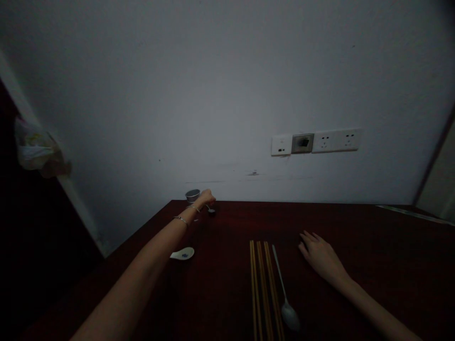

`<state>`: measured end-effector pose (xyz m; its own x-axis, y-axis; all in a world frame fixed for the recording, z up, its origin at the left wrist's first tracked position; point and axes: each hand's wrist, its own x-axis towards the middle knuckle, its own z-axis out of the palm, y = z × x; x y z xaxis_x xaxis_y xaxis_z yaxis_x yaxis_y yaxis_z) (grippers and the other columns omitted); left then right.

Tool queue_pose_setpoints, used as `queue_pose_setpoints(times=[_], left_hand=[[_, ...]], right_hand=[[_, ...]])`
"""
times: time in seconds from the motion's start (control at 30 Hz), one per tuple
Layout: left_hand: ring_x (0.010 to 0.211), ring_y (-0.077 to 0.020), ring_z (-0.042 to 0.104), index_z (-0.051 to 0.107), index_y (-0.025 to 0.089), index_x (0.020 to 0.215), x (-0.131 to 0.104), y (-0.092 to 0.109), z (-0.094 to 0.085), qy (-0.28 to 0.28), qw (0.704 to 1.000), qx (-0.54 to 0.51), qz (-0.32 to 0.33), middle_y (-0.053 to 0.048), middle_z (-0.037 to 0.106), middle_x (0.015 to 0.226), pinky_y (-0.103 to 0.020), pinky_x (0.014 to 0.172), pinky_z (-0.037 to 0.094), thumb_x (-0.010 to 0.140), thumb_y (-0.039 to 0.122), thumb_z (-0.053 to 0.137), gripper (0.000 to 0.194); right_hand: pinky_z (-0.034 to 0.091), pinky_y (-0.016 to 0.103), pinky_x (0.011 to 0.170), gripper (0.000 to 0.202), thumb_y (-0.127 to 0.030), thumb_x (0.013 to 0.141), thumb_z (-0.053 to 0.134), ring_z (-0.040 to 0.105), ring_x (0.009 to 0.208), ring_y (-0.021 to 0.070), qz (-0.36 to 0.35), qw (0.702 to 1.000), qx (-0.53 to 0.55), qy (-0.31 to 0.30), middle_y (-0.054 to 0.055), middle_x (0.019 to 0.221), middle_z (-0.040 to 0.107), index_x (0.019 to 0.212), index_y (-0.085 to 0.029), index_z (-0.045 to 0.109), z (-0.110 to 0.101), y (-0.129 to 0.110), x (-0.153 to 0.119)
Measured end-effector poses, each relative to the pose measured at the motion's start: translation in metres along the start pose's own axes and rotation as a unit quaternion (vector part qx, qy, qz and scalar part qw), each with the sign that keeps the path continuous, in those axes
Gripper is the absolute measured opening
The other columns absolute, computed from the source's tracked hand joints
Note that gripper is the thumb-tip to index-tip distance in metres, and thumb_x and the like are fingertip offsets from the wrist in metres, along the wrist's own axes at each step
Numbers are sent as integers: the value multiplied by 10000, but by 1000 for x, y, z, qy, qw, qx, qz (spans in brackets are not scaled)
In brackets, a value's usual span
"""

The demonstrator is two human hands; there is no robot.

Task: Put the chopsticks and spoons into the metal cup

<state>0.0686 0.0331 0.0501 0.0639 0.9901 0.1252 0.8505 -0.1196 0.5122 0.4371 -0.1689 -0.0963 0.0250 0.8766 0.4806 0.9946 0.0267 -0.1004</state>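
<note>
At the far left of the table, my left hand (206, 196) is closed, its fingers curled down; whatever they hold, if anything, is hidden. Right by it a small spoon (211, 211) shows its dark bowl, while its handle passes out of sight by my wrist. A grey metal cup (192, 194) stands just left of that hand. Beside my left forearm lies a white soup spoon (185, 254) with a blue mark, partly covered by the arm. My right hand (320, 253) rests open and palm down on the tabletop, right of a long-handled metal spoon (289, 315).
Several wooden chopsticks (263, 289) lie side by side left of the long-handled spoon. The dark red table (227, 227) meets a pale wall (213, 94) with sockets (336, 140). A plastic bag (35, 147) hangs at the left. A flat strip (412, 213) lies at the back right.
</note>
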Motion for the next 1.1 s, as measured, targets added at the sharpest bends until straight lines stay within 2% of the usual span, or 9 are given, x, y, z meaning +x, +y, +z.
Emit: queue_pose_setpoints(times=[0.1, 0.17, 0.23, 0.33, 0.43, 0.57, 0.87, 1.03, 1.1], left_hand=[[899, -219, 573, 568, 81, 1041, 16, -12, 6, -24, 996, 65, -62, -87, 583, 1022, -363, 755, 483, 817, 303, 561, 315], [958, -207, 552, 519, 141, 1118, 23, -19, 11, -33, 992, 90, -85, -64, 535, 1114, -386, 800, 479, 850, 339, 511, 333], [929, -227, 569, 567, 90, 1050, 27, -24, 17, -32, 990, 105, -93, -98, 581, 1038, -362, 768, 478, 812, 290, 571, 311], [826, -276, 608, 651, 19, 798, 31, -31, 23, -19, 988, 121, -92, -166, 650, 766, -309, 660, 462, 674, 145, 669, 178], [721, -271, 629, 668, 60, 649, 33, -35, 27, -3, 988, 129, -89, -152, 629, 561, -271, 585, 445, 593, 117, 678, 80], [637, -248, 632, 669, 106, 598, 34, -38, 31, 2, 985, 140, -99, -106, 578, 436, -256, 559, 445, 533, 150, 692, 82], [772, -307, 635, 667, 105, 632, 41, -44, 40, 15, 981, 154, -120, -172, 637, 581, -291, 599, 450, 519, 131, 683, 117], [840, -311, 625, 682, 115, 705, 41, -47, 46, 20, 986, 129, -104, -200, 666, 713, -293, 629, 450, 544, 156, 674, 166], [835, -318, 626, 679, 114, 690, 40, -47, 48, 17, 993, 94, -74, -204, 664, 706, -300, 632, 449, 547, 153, 670, 149]], right_hand=[[383, 455, 938, 424, -281, 814, 367, 439, 1190, 308, 17, 1000, 1, -11, 160, 1215, 554, 1102, -92, 614, -1, -1, 0], [381, 453, 937, 427, -292, 813, 366, 436, 1193, 303, 23, 1000, 3, -18, 149, 1225, 550, 1105, -104, 613, -3, -1, 1], [383, 447, 935, 434, -307, 814, 365, 435, 1192, 299, 24, 999, 5, -21, 142, 1232, 545, 1110, -107, 610, -4, 0, 1], [390, 446, 924, 440, -317, 816, 360, 441, 1182, 298, 23, 1000, 4, -21, 135, 1238, 541, 1116, -109, 606, -4, 1, 1], [394, 448, 917, 437, -316, 816, 357, 446, 1175, 297, 23, 1000, -1, -20, 125, 1237, 544, 1117, -121, 606, -3, 2, 1], [397, 441, 914, 435, -321, 818, 355, 445, 1175, 293, 22, 999, -8, -23, 119, 1231, 549, 1113, -128, 609, -4, 2, 1], [398, 441, 907, 442, -347, 823, 353, 453, 1161, 298, 29, 999, -4, -27, 117, 1237, 544, 1108, -128, 609, -8, 1, 1], [389, 445, 916, 431, -334, 824, 353, 451, 1163, 296, 29, 999, 3, -24, 124, 1239, 540, 1104, -130, 610, -8, 0, 1], [385, 442, 920, 432, -331, 823, 357, 448, 1166, 296, 29, 999, 6, -27, 128, 1241, 538, 1108, -124, 607, -8, 0, 1]])
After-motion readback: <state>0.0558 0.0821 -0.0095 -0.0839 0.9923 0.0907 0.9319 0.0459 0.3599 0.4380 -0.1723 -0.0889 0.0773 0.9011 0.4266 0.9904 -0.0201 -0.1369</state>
